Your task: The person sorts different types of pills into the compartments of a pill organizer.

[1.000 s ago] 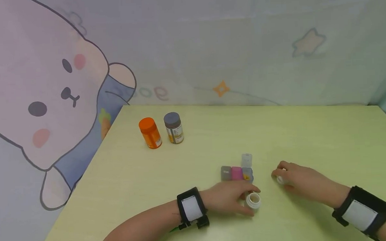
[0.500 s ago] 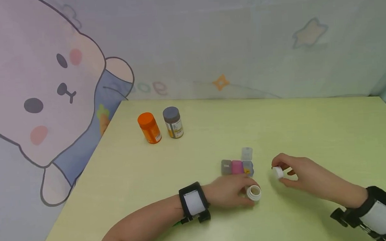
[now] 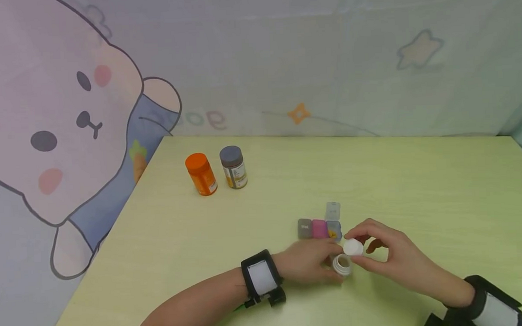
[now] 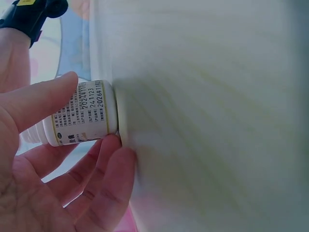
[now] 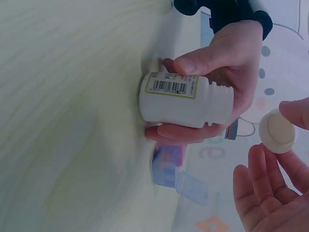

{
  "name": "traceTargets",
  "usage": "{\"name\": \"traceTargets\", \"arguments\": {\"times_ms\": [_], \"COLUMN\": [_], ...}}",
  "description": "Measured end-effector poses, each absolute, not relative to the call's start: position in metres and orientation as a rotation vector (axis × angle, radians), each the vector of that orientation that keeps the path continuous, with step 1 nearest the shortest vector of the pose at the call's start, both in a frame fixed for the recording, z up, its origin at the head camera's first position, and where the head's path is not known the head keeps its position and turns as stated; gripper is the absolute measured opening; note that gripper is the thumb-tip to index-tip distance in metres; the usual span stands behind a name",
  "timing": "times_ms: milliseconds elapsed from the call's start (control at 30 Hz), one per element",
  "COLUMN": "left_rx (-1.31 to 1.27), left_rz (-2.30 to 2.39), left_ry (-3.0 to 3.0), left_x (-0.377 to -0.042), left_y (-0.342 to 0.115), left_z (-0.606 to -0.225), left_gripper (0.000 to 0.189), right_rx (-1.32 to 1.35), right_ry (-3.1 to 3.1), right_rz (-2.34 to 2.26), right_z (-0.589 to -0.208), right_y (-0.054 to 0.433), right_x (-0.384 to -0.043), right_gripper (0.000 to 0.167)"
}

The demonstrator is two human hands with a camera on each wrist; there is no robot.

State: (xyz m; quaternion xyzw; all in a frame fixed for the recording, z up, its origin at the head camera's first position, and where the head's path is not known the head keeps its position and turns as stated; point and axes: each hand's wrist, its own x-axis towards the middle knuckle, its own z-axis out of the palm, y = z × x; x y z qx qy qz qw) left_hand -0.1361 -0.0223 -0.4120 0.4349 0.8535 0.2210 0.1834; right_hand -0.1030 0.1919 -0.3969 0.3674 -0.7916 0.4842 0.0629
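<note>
My left hand (image 3: 311, 261) holds a small white pill bottle (image 5: 178, 101) upright on the table, thumb on one side and fingers on the other. Its mouth is uncapped, and printed labels show in both wrist views. Between thumb and fingertips my right hand (image 3: 392, 254) pinches a round white cap (image 5: 277, 131), just above and to the right of the bottle's mouth. The cap's hollow underside shows in the right wrist view. Right behind the left hand lies a small pill organizer (image 3: 319, 228) with grey, pink and blue compartments; the blue one's clear lid stands open, with something yellow inside.
An orange bottle (image 3: 201, 174) and a grey-capped bottle (image 3: 233, 167) stand at the back left of the pale yellow table (image 3: 419, 185). Behind the table hangs a printed curtain (image 3: 326, 58) with a cartoon animal.
My right hand has lifted the cap off the table and carried it left to the bottle's mouth. The left hand has closed in on the bottle and stays about where it was.
</note>
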Motion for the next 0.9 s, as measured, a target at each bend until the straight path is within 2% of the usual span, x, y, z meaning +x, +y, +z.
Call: {"name": "traceTargets", "arguments": {"times_ms": [267, 533, 900], "left_rx": [1.206, 1.183, 1.136], "left_rz": [0.631, 0.646, 0.684], "left_ry": [2.417, 2.423, 2.388], "left_x": [-0.136, -0.135, -0.135], "left_y": [-0.019, -0.022, -0.023], "left_z": [-0.411, -0.409, -0.411], "left_gripper": [0.028, 0.029, 0.035], "right_rx": [1.089, 1.175, 1.197], "right_ry": [-2.508, -2.435, -2.472], "right_rz": [1.65, 1.547, 1.488], "right_z": [-0.403, -0.413, -0.416], "right_y": [0.194, 0.189, 0.185], "right_x": [-0.103, -0.103, -0.1], "right_gripper": [0.035, 0.042, 0.043]}}
